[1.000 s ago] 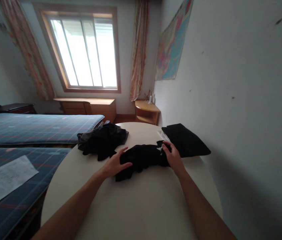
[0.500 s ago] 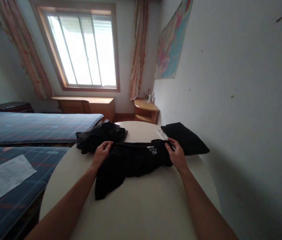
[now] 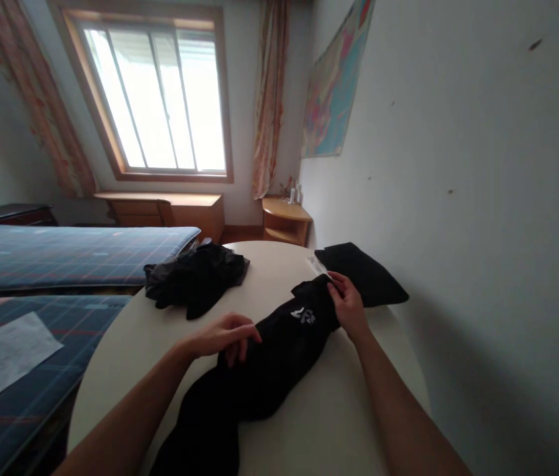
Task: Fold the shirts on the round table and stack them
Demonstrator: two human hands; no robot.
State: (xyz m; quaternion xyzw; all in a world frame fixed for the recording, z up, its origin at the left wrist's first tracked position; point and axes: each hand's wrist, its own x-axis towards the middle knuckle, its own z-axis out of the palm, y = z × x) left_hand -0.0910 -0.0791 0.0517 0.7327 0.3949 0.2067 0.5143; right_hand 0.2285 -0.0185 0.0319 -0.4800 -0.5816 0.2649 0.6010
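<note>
A black garment (image 3: 279,357) with a small white print lies stretched diagonally over the round cream table (image 3: 303,436). Its folds hide what kind of clothing it is. At its far right end, my right hand (image 3: 348,304) is closed, pinching the cloth between thumb and fingers. My left hand (image 3: 227,337) is at the garment's left edge, fingers curled down against the cloth. Part of its grip is hidden.
A crumpled dark clothing heap (image 3: 197,274) sits at the table's far left. At the far right lies a folded black cloth (image 3: 363,274), with a clear plastic piece (image 3: 317,266) beside it. A plaid mattress (image 3: 81,258) stands to the left, a white wall (image 3: 497,251) to the right.
My left hand has come nearer and to the right, and the garment's left part has swung toward me. My right hand keeps its hold at the far end.
</note>
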